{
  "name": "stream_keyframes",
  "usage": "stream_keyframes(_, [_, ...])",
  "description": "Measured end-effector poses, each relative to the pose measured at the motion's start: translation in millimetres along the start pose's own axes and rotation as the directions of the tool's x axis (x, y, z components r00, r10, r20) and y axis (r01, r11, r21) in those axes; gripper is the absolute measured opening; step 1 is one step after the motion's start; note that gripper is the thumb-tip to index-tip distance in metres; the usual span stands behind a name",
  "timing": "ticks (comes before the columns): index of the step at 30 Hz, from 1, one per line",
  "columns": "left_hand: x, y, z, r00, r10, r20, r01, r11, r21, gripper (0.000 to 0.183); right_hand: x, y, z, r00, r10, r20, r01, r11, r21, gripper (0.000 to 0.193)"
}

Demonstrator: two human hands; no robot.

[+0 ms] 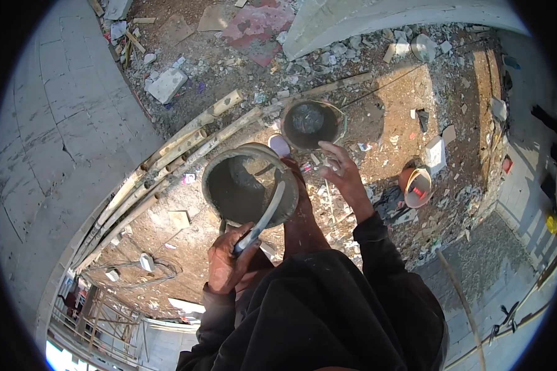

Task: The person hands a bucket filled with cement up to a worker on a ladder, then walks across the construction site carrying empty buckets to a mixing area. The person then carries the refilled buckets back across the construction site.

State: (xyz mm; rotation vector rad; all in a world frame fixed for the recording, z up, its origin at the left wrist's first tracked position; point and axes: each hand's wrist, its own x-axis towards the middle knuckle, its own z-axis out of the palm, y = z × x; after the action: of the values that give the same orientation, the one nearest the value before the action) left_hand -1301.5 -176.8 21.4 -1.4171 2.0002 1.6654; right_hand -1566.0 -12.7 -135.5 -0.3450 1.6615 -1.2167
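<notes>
My left hand (230, 256) is closed round a pale, curved, hose-like tube (268, 213). The tube's free end reaches over a large round bucket (211, 162) with grey, wet-looking contents, partly in sunlight. Whether the tube touches the rim I cannot tell. To the right my right hand (345, 179) hovers with fingers apart and half bent, holding nothing. Just beyond its fingertips stands a second bucket (338, 131), also with grey contents and a thin pale handle lying along its rim.
Long bamboo poles (185, 139) lie on the left beside a grey paved strip (62, 117). Rubble and stones cover the dirt ground. A smaller orange-brown bucket (408, 179), a white block (435, 154) and a leaning pole (458, 287) are on the right. My foot (279, 146) is between the buckets.
</notes>
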Motion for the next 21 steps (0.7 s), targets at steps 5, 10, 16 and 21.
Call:
stream_keyframes(5, [-25,-70,-25,0.918,-0.281,-0.279,0.268,0.96,-0.085,0.027,134,216,-74,0.785,0.143,-0.602,-0.507,0.707,-0.493,0.106])
stream_keyframes(10, [-52,-120,-52,0.701,-0.48,-0.528,0.361,0.877,-0.317,0.036,197,330,-106,0.8,0.19,-0.57,-0.404,0.872,-0.276,0.095])
stream_keyframes(16, [-94,-126,-67,0.532,-0.499,-0.684,0.241,0.864,-0.443,0.039,156,272,-31,0.887,0.358,-0.293,-0.362,0.931,0.041,0.025])
stream_keyframes(21, [-133,-106,-87,0.333,-0.491,-0.805,0.027,0.858,-0.513,0.032,66,115,28,0.906,0.275,-0.322,-0.268,0.961,0.067,0.022])
